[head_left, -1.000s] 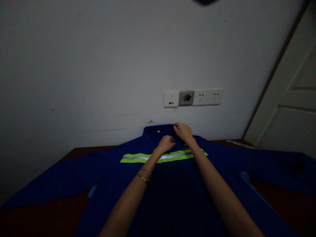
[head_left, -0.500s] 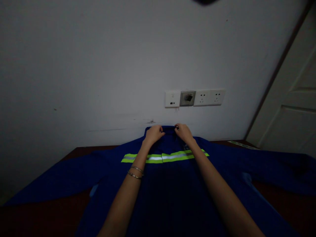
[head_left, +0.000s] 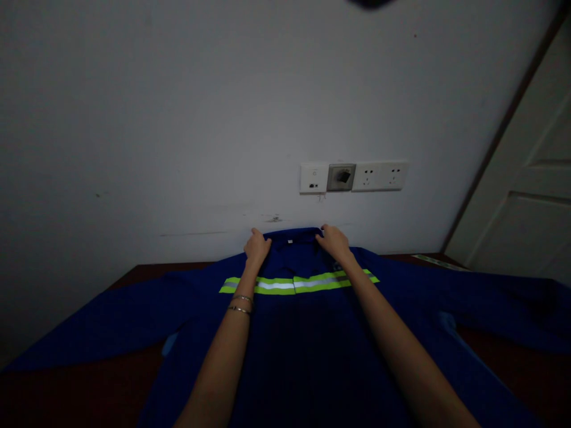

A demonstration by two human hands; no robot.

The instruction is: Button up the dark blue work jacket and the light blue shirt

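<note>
A dark blue work jacket (head_left: 307,333) lies spread out front side up, its sleeves stretched to both sides. Across its chest runs a yellow-green and silver reflective strip (head_left: 279,286). The collar (head_left: 294,233) stands up at the far edge, near the wall, with a small white label inside it. My left hand (head_left: 257,246) is closed on the collar's left end, thumb toward the middle. At the opposite end, my right hand (head_left: 333,241) pinches the collar between thumb and fingers.
Under the jacket is a dark red table (head_left: 147,272), pushed against a pale wall (head_left: 200,119). Switches and sockets (head_left: 379,176) are set in the wall above the collar. A panelled white door (head_left: 530,178) stands at the right. A patterned strip (head_left: 439,262) lies by the table's back edge.
My left hand has moved left along the collar to its end, uncovering more of the collar and the white label. My right hand has stayed nearly in place.
</note>
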